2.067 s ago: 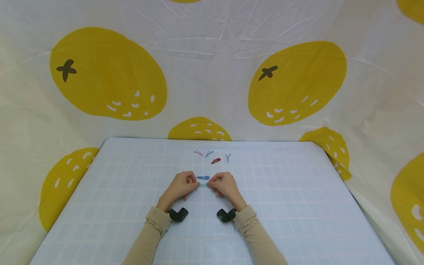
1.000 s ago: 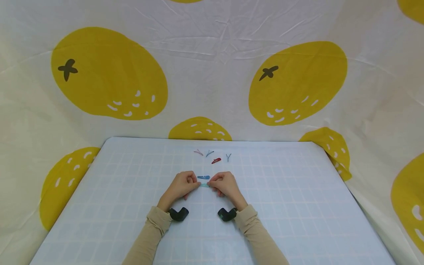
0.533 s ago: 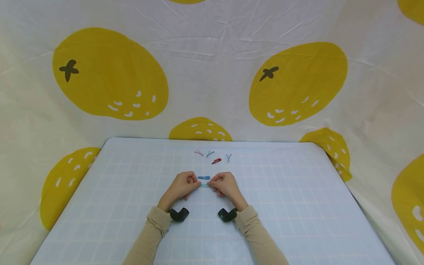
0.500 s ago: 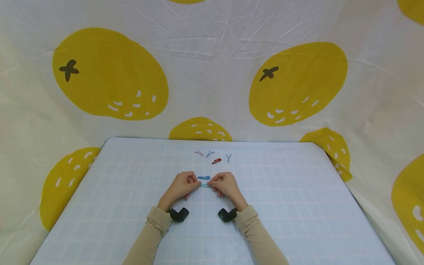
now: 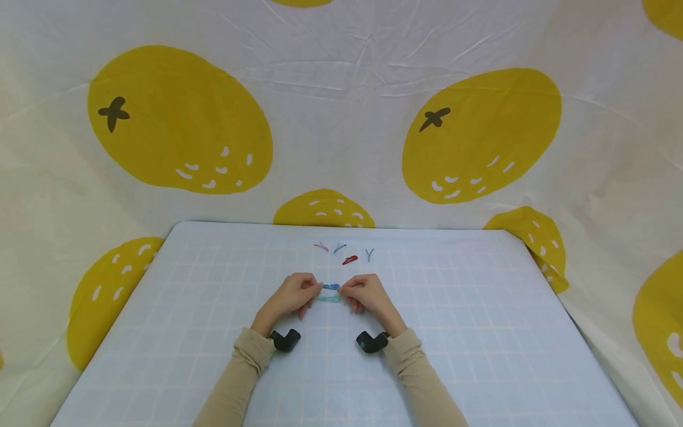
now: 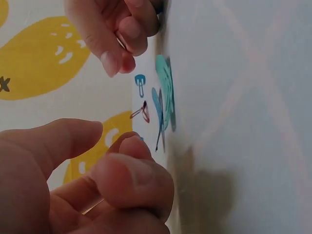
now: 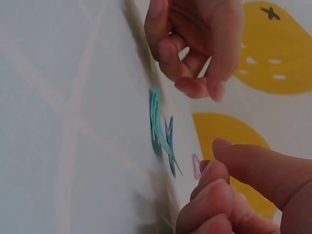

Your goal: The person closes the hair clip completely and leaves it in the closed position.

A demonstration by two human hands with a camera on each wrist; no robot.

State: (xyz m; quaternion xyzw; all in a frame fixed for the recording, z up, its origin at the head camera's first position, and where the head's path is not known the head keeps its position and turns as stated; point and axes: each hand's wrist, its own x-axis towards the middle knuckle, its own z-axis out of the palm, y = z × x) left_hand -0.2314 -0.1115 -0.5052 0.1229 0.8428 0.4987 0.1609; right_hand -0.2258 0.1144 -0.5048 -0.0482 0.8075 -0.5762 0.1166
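- Near the middle of the table (image 5: 453,332), we find the blue clip (image 5: 331,286) lying crosswise between the left hand (image 5: 293,293) and the right hand (image 5: 367,292), which puts one hand by each end, probably so both can reach it evenly.
- We see no clip in the left hand's fingers; the left wrist view shows its thumb standing apart from the nearest finger.
- We read the right hand as holding nothing too: its thumb and finger are much closer together, a narrow gap at most, and we cannot tell whether they touch.
- Just on the person's side of the blue clip, we see the teal clip (image 5: 328,299) lying nearly parallel; that looks like a deliberate line-up rather than chance.
- Beyond the hands we see the red clip (image 5: 349,260), the pink clip (image 5: 322,247), the pale blue clip (image 5: 340,248) and the Y-shaped clip (image 5: 369,256) at differing angles, loosely spread, perhaps simply parked out of the way.
- We cannot tell whether the blue clip is snapped closed.
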